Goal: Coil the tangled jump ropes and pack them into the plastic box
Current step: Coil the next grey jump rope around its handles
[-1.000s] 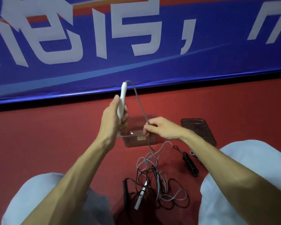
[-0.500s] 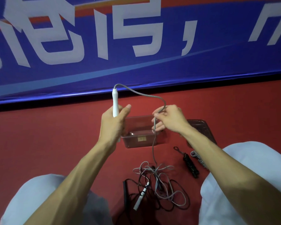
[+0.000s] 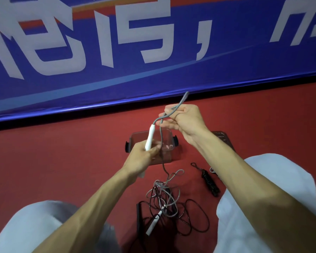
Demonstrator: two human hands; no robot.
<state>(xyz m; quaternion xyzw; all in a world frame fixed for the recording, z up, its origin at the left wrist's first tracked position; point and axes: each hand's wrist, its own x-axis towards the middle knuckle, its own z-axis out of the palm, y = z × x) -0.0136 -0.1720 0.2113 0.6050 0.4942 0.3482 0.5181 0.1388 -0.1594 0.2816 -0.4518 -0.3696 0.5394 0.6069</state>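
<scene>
From here I see the left hand (image 3: 142, 157) low, its fingers curled round the lower end of a white handle (image 3: 150, 137), which stands tilted in front of the plastic box (image 3: 171, 154) on the red floor (image 3: 62, 161). A grey rope (image 3: 181, 101) runs from the handle's top up to the right hand (image 3: 186, 119), which pinches a fold of it and is raised above the box. From there the rope drops in front of the box into the tangle (image 3: 164, 199) of grey and black rope between my knees. Right of the tangle lies a black bundle (image 3: 210, 183), and beyond it the lid (image 3: 224, 138), partly behind the right forearm.
</scene>
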